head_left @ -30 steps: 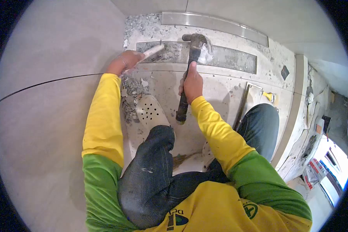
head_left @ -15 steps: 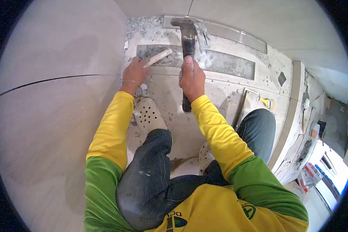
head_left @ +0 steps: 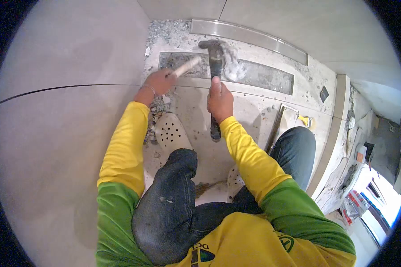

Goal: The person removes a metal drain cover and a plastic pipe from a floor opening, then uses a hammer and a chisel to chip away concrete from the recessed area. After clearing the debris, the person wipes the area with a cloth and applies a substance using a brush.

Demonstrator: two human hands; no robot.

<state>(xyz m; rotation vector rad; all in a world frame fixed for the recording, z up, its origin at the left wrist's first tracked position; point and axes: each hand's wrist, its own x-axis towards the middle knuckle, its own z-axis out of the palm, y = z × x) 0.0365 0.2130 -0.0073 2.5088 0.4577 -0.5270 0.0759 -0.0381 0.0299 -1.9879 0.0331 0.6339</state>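
Note:
My right hand (head_left: pixel 219 102) is wrapped round the dark handle of a claw hammer (head_left: pixel 215 66), its thumb along the shaft. The hammer's head is up and away from me, over a long rectangular recess (head_left: pixel 267 75) in the floor. My left hand (head_left: pixel 159 83) grips a pale narrow bar (head_left: pixel 187 66) that slants up to the right over the recess's left part. The bar's tip ends a little left of the hammer, and its exact kind cannot be made out. White and grey residue lies around the recess.
A metal drain strip (head_left: pixel 249 35) runs along the far wall. Loose rubble (head_left: pixel 158 111) lies beside my left clog (head_left: pixel 170 131). By my right knee are a metal-edged frame (head_left: pixel 283 122) and a yellow-handled brush (head_left: pixel 305 120). A large wall panel (head_left: pixel 67 133) stands at left.
The hammer and my right hand have come down toward me. My left hand and the pale bar have shifted slightly right, and both are a little blurred.

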